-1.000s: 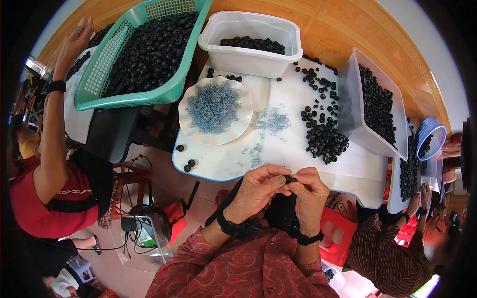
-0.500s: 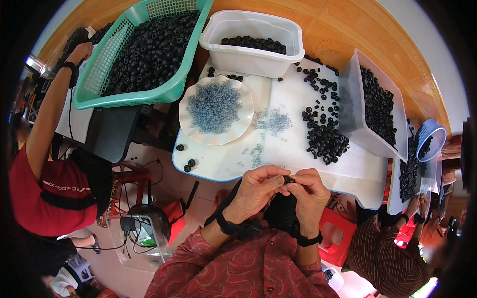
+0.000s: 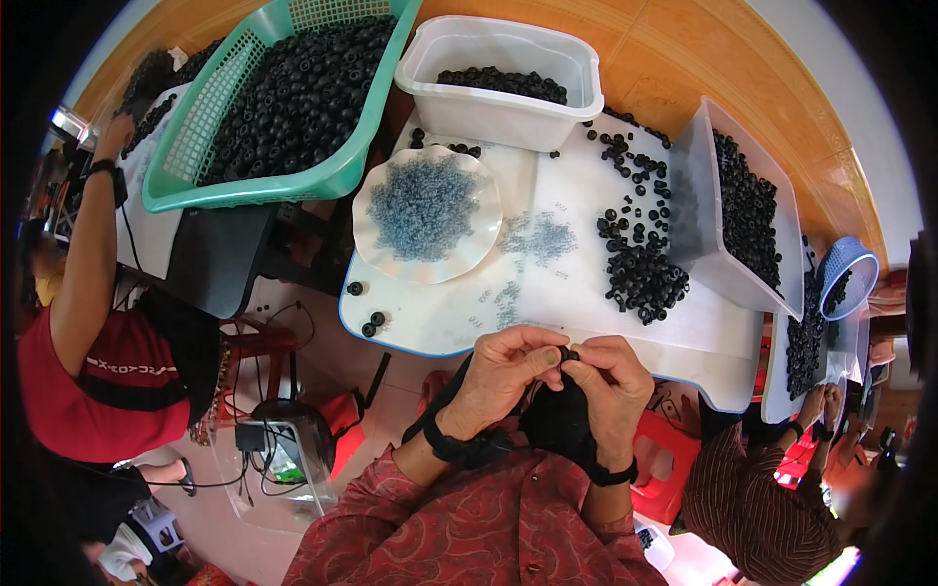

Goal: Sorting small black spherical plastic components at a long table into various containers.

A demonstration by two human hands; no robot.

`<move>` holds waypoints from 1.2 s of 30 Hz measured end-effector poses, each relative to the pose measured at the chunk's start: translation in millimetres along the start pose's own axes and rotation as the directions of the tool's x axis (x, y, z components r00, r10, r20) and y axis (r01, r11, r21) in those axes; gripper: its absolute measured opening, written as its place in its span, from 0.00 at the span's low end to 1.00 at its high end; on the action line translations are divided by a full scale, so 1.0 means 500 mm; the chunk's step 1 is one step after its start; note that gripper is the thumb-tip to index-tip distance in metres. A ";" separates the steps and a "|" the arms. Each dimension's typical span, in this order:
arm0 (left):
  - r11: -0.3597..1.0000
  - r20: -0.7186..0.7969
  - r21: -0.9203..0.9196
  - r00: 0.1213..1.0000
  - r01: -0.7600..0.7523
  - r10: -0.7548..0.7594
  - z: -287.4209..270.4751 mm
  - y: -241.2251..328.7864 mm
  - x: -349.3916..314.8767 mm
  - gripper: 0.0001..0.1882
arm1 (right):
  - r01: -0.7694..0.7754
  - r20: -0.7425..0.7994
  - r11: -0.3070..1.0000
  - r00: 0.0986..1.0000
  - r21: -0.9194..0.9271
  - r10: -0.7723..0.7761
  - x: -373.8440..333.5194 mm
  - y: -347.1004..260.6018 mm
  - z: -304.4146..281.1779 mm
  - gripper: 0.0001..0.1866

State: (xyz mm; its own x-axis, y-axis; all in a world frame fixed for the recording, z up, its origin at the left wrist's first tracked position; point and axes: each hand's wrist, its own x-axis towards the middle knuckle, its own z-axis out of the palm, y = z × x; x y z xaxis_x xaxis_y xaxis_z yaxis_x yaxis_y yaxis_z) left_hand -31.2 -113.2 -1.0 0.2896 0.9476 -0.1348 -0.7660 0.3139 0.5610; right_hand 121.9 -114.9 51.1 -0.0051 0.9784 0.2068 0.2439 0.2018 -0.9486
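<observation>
Close to the table's near edge, my left hand (image 3: 496, 379) and my right hand (image 3: 612, 393) meet, both pinching one small round black part (image 3: 567, 354) between thumbs and fingertips. Fingers cover most of it. Ahead of them, tiny clear bluish pieces (image 3: 543, 239) lie scattered on the white table. Many more fill a scalloped white plate (image 3: 377, 250) to the left. A loose heap of small black ringlike parts (image 3: 645, 281) lies to the right. A few black parts (image 3: 371, 325) rest near the left corner.
A green basket (image 3: 332, 181) of black parts stands back left. A white tub (image 3: 489, 119) and a translucent bin (image 3: 696, 210), also holding black parts, stand at the back and right. One person in a red shirt (image 3: 127, 391) is at left, another in striped clothes (image 3: 757, 488) at right.
My hands keep their pinch on the black part; my right hand has shifted slightly right. At left, the other person's arm has moved a little.
</observation>
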 end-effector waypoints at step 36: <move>0.995 0.006 -0.098 1.000 -0.018 0.018 -0.008 -0.013 -0.002 0.10 | -0.001 -0.038 0.997 0.999 -0.071 -0.001 -0.002 -0.010 0.018 0.08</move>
State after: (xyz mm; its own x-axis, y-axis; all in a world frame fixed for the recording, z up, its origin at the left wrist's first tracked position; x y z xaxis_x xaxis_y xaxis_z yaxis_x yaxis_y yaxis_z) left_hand -29.0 -115.7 -7.8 0.2791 0.9528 -0.1193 -0.8238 0.3014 0.4802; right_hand 111.7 -116.7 53.4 0.0310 0.9757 0.2169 0.3120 0.1967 -0.9295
